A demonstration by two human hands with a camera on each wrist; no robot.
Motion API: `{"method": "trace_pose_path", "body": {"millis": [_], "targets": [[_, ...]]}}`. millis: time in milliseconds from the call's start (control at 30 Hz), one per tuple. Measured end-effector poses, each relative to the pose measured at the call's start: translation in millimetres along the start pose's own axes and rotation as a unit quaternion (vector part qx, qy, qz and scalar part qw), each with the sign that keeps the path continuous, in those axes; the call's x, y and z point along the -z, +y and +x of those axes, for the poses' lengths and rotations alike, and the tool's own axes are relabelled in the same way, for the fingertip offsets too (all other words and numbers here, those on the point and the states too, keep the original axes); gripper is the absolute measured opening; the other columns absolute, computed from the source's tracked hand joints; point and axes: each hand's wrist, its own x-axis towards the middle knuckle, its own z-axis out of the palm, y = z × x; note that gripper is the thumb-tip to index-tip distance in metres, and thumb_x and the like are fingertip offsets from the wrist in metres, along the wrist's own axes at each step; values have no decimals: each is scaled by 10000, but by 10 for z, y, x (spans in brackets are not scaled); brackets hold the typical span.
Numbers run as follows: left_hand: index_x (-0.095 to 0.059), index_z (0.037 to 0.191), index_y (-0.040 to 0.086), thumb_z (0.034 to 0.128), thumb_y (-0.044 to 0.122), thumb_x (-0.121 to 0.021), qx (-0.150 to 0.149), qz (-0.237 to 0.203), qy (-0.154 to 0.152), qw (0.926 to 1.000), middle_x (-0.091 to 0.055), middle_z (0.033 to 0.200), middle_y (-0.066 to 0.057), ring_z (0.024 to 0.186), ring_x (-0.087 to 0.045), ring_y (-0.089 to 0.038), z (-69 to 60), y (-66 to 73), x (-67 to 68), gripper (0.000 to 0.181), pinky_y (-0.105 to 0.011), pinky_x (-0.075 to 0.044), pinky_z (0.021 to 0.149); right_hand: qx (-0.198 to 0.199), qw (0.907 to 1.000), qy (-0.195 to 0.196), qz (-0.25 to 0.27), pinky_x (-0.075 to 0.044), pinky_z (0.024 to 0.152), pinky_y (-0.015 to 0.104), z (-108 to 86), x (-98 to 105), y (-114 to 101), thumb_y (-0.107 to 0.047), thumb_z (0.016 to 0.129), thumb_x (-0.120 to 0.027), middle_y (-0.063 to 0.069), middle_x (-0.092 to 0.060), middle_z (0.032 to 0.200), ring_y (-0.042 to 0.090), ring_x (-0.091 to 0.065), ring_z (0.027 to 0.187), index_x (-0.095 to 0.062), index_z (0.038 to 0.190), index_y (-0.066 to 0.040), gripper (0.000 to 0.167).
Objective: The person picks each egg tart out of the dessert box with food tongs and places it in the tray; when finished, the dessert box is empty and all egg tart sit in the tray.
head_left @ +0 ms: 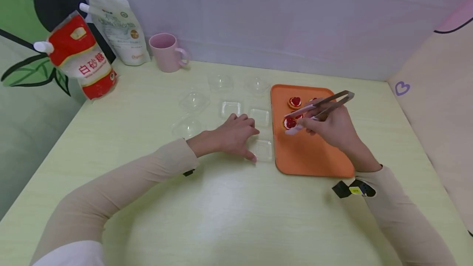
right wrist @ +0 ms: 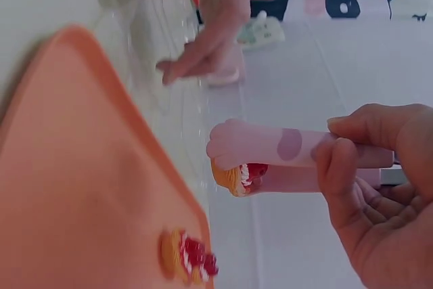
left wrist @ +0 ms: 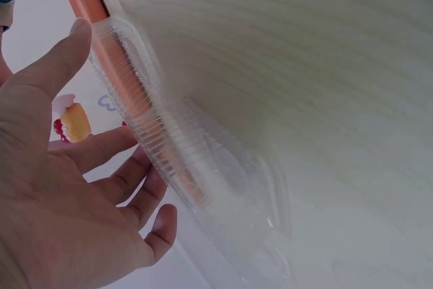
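My right hand [head_left: 329, 124] holds metal tongs [head_left: 334, 101] with pale pink paw-shaped tips. Between those tips is a small tart [right wrist: 237, 177] with red fruit and white cream, raised above the orange tray [head_left: 310, 155]. Another tart [head_left: 295, 102] sits at the tray's far side, and more are partly hidden by the tongs and hand. Beside the tray my left hand [head_left: 233, 134] has its fingers spread at a clear plastic container [head_left: 263, 151]. In the left wrist view the thumb meets the container's ribbed edge, with the other fingers loosely bent alongside.
More clear containers [head_left: 230, 109] stand beyond the left hand, with domed clear lids [head_left: 194, 101] further left and back. A pink mug [head_left: 164, 52], a red-and-white pouch [head_left: 83, 58] and a pale pouch [head_left: 122, 32] stand at the back left. A cloth-covered wall [head_left: 258, 19] bounds the table's back.
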Motion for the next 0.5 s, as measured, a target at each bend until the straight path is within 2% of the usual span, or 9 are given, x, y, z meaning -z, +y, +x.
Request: {"method": "trace_pose_path", "body": {"millis": [200, 500], "targets": [[-627, 1357, 134, 752, 604, -793, -35, -11, 9, 10000, -571, 1190, -36, 1097, -460, -227, -4, -2, 3, 784, -388, -326, 886, -221, 9984, 404, -329, -553, 545, 234, 54, 170, 253, -95, 860, -766, 29, -753, 820, 103, -679, 538, -638, 1129, 39, 326], [-629, 1355, 131, 744, 604, -799, -52, -15, 28, 10000, -575, 1192, -38, 1095, -461, -230, -6, -1, 0, 791, -390, -332, 892, -693, 9917, 618, -885, -546, 552, 213, 114, 353, 524, -143, 899, -732, 211, -737, 905, 1, -657, 539, -616, 1146, 71, 346]]}}
